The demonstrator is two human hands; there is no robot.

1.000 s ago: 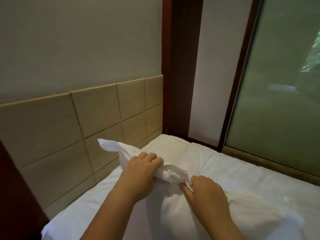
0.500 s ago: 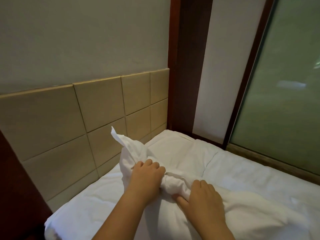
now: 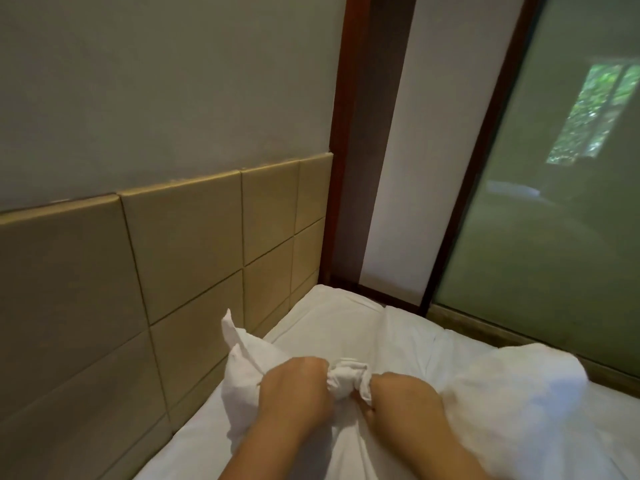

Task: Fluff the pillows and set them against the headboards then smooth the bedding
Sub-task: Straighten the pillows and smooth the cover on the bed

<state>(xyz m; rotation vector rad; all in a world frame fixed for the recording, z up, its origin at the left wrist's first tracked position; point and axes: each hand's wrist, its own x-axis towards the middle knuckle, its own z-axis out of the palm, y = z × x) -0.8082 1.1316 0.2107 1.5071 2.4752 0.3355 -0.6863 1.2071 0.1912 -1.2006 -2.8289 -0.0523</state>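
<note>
A white pillow (image 3: 512, 407) lies on the white bed (image 3: 332, 327), its bulk bulging to the right of my hands. My left hand (image 3: 294, 393) and my right hand (image 3: 401, 400) are both clenched on the bunched top edge of the pillowcase, with a twisted knot of cloth between them. A loose corner of the case (image 3: 232, 334) sticks up to the left, close to the tan padded headboard (image 3: 180, 258). The pillow's lower part is hidden behind my forearms.
The headboard runs along the left, under a grey wall. A dark wooden post (image 3: 353, 168) stands in the corner. A frosted glass panel (image 3: 540, 237) with a wooden sill borders the bed's far side.
My hands have drawn closer together and lower, both now fisted on the bunched cloth. The loose corner has dropped. The pillow's bulk has swelled up on the right.
</note>
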